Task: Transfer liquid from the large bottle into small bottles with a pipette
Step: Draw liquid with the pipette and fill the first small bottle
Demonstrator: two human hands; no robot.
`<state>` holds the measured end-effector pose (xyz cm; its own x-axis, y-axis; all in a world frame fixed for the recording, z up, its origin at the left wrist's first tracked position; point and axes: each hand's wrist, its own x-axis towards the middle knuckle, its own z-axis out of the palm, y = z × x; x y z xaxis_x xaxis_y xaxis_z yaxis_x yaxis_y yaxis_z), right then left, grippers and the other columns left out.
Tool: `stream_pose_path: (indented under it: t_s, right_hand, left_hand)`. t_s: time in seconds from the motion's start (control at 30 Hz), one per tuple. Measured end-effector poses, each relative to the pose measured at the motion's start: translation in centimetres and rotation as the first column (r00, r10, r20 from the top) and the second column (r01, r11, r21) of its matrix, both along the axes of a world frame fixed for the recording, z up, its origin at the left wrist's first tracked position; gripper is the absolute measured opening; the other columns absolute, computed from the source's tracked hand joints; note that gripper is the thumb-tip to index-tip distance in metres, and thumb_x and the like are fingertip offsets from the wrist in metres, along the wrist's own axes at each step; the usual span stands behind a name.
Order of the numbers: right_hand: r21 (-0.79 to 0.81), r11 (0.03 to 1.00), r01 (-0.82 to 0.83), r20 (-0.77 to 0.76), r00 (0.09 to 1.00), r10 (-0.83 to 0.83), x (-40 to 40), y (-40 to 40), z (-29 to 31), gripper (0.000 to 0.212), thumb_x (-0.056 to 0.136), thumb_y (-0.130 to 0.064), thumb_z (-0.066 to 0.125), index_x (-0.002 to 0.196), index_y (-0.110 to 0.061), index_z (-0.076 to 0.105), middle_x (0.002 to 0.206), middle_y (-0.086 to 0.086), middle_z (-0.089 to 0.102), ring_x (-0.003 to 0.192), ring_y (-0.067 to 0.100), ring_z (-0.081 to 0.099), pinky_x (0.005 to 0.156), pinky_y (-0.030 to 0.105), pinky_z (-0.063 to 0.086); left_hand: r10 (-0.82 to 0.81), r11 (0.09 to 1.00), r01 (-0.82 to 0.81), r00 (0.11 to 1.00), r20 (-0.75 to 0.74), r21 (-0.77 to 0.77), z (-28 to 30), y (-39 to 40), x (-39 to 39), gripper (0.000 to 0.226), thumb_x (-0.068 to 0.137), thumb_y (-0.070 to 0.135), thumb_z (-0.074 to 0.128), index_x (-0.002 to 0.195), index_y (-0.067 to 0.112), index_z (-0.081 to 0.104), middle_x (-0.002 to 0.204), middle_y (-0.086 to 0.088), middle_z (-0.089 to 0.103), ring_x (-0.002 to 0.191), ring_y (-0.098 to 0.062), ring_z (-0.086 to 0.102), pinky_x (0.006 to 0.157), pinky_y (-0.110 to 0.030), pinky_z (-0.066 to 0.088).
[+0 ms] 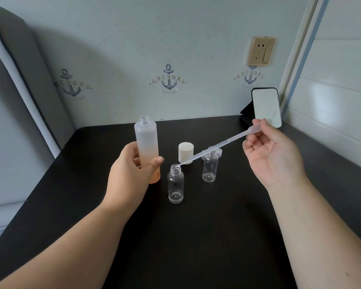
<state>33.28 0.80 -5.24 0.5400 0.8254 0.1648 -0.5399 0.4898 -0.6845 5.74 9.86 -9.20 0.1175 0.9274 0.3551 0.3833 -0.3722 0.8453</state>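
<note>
**Pipette tip right at the bottle mouth, here's where we could mess it up**

So we've got our right hand (273, 155) pinching the bulb end of the pipette (215, 148) between thumb and fingers, stem slanting down to the left, tip sitting right at the rim of the nearer small bottle (175, 184). Our left hand (131, 170) is wrapped around the large bottle (147, 149), which stands uncapped on the black table (196, 236), just beside that small bottle.

What worries us:

- The tip looks like it's on the rim, not clearly down the neck. Squeeze now and the liquid probably runs down the outside.
- The pipette comes in at a shallow angle, so a nudge sideways could tip the small bottle, which looks light and nearly empty.
- A hard squeeze could splash back out of that narrow mouth.
- The second small bottle (210, 166) stands under the stem, near the white cap (186, 152). Drop the hand and we'd likely clip it.
- The large bottle is open, so a jerk of the left hand might slosh it.
</note>
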Motion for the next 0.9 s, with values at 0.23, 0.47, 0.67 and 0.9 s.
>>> stream_pose_path:
  t_s: [0.23,0.47,0.67,0.9]
  right_hand:
    - [0.013,1.000,-0.009,0.081,0.997,0.008,-0.2,0.0,0.1,0.019,0.094,-0.015,0.066,0.078,-0.009,0.076,0.079,0.000,0.067,0.065,0.012,0.058,0.064,0.022,0.049]
    - [0.030,1.000,-0.007,0.089,0.996,0.004,-0.3,-0.1,0.2,0.015,0.095,-0.015,0.064,0.087,-0.008,0.074,0.078,0.000,0.067,0.065,0.012,0.058,0.063,0.023,0.050]
    - [0.034,0.999,-0.006,0.098,0.995,0.002,-0.3,-0.2,0.2,0.013,0.095,-0.015,0.063,0.090,-0.008,0.073,0.078,0.000,0.066,0.066,0.012,0.058,0.064,0.022,0.049]
    - [0.040,0.999,0.005,0.091,0.996,-0.008,-0.3,-0.1,0.3,0.016,0.090,-0.016,0.067,0.084,-0.013,0.081,0.076,0.000,0.066,0.065,0.012,0.059,0.064,0.023,0.050]
  left_hand:
    - [-0.041,0.998,0.041,0.999,0.002,-0.047,0.2,-0.2,-0.4,0.056,0.089,0.039,0.075,0.139,0.031,0.050,0.122,0.019,0.063,0.112,-0.007,0.063,0.090,-0.030,0.054]
    - [0.054,0.953,-0.098,0.985,0.161,0.285,1.5,-2.4,-1.6,0.060,0.080,0.021,0.061,0.138,0.026,0.046,0.119,0.012,0.056,0.089,-0.009,0.055,0.076,-0.021,0.045]
    - [-0.189,0.892,0.220,0.975,-0.117,0.394,2.2,-4.7,-0.9,0.040,0.087,0.045,0.058,0.119,0.021,0.064,0.094,0.015,0.065,0.070,-0.018,0.059,0.067,-0.026,0.050]
    - [-0.326,0.920,0.390,0.831,-0.451,0.052,1.2,-3.4,-0.1,0.053,0.071,0.076,0.064,0.108,0.039,0.060,0.087,0.037,0.059,0.075,-0.002,0.061,0.059,-0.012,0.044]
